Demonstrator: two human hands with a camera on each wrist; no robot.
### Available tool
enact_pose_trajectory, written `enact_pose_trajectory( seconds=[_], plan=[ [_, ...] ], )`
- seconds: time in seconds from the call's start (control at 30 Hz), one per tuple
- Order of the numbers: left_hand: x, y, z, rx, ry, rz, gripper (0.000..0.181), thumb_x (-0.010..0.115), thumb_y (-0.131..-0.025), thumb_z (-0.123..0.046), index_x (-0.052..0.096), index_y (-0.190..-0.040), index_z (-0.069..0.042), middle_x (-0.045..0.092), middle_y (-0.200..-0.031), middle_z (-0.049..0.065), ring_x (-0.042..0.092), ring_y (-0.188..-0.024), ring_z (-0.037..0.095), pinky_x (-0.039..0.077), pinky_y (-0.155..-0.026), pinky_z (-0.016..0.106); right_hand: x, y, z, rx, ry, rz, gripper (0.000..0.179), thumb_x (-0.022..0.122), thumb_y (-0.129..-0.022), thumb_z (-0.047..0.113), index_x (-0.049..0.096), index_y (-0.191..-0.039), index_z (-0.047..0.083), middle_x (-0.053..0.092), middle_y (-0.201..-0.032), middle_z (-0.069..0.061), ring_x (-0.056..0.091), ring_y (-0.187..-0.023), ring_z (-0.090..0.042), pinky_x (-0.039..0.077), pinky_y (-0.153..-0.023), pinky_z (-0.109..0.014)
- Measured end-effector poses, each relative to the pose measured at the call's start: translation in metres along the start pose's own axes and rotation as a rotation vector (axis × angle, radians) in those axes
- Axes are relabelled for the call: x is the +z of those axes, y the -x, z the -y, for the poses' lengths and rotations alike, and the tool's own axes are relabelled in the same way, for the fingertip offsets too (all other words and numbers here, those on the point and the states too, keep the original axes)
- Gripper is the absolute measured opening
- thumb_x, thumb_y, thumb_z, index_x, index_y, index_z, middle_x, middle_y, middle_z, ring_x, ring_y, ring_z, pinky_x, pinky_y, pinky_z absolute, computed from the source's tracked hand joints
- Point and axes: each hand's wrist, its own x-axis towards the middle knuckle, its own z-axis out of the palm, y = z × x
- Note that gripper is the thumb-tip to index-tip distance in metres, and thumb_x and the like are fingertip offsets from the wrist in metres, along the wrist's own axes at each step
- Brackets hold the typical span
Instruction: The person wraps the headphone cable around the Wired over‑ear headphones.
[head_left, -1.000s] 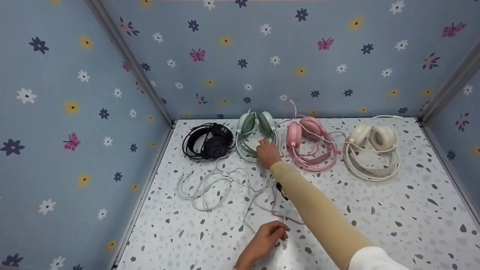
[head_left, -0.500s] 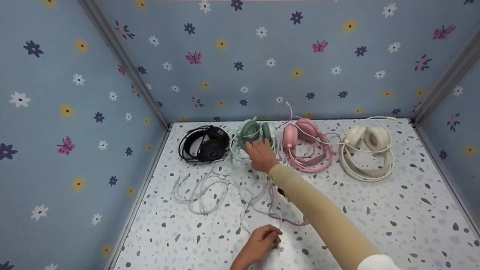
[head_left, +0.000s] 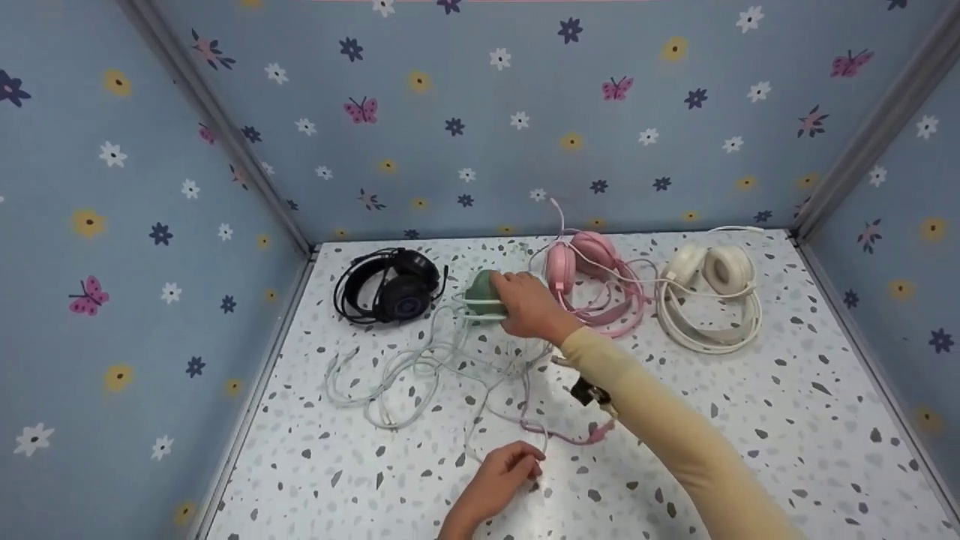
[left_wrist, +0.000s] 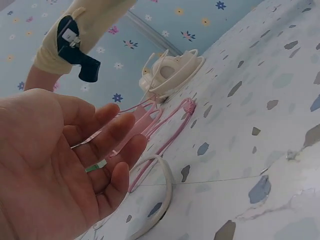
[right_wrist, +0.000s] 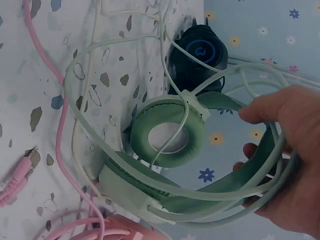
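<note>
My right hand (head_left: 529, 306) grips the green headphones (head_left: 484, 289) by the headband. In the right wrist view the thumb and fingers wrap the band, and the ear cushions (right_wrist: 142, 117) face the camera; coiled green cable loops round the hand and band. The headphones look tilted and raised off the table. My left hand (head_left: 499, 474) is low at the front with fingers loosely bent and nothing gripped. In the left wrist view its palm shows, and a pale cable (left_wrist: 167, 185) runs beside the fingers; whether they touch it I cannot tell.
Black headphones (head_left: 405, 296) lie to the left of the green pair. Pink headphones (head_left: 561, 266) and white headphones (head_left: 727, 270) lie to the right. Loose pale cables (head_left: 397, 420) tangle across the speckled table (head_left: 337, 487). A pink plug (head_left: 600, 433) lies near the right forearm. Patterned walls enclose the table.
My right hand has taken hold of the green headphones, which have turned and come forward off their spot. The left hand keeps its place. The head view has shifted slightly.
</note>
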Motion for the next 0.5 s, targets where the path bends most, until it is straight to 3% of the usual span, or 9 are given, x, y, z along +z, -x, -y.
enact_pose_trajectory(
  seconds=[0.17, 0.3, 0.4, 0.5],
  plan=[
    [-0.005, 0.003, 0.000, 0.016, 0.002, 0.019, 0.026, 0.046, -0.104, -0.015, 0.063, -0.113, 0.002, 0.065, -0.092, 0.011, 0.061, -0.090, 0.038, 0.051, -0.077, 0.041, -0.006, 0.009, -0.015, -0.091, -0.047, -0.049, 0.056, 0.066, -0.068, 0.001, 0.050, -0.122, 0.003, 0.057, -0.103, -0.010, 0.057, -0.091, -0.027, 0.047, -0.081, -0.044],
    [-0.008, 0.006, 0.001, 0.007, -0.010, 0.015, 0.026, 0.046, -0.104, -0.017, 0.063, -0.113, 0.002, 0.064, -0.091, 0.008, 0.060, -0.089, 0.038, 0.050, -0.074, 0.034, -0.014, 0.016, -0.022, -0.038, -0.137, -0.116, 0.053, 0.068, -0.068, -0.004, 0.053, -0.119, 0.003, 0.058, -0.103, -0.009, 0.056, -0.092, -0.026, 0.047, -0.084, -0.042],
    [-0.011, 0.007, 0.001, -0.003, -0.024, 0.009, 0.026, 0.047, -0.104, -0.018, 0.063, -0.113, 0.001, 0.064, -0.090, 0.006, 0.060, -0.089, 0.036, 0.049, -0.073, 0.030, -0.023, 0.025, -0.027, 0.041, -0.283, -0.169, 0.044, 0.065, -0.072, -0.007, 0.054, -0.114, 0.003, 0.058, -0.099, -0.008, 0.055, -0.089, -0.024, 0.046, -0.080, -0.041],
    [-0.015, 0.007, -0.002, -0.007, -0.031, -0.015, 0.026, 0.048, -0.104, -0.019, 0.063, -0.112, 0.000, 0.064, -0.090, 0.006, 0.060, -0.088, 0.034, 0.049, -0.074, 0.035, -0.035, 0.035, -0.028, 0.123, -0.460, -0.190, 0.038, 0.063, -0.074, -0.008, 0.056, -0.109, 0.005, 0.058, -0.095, -0.006, 0.053, -0.083, -0.021, 0.045, -0.073, -0.038]
  ],
)
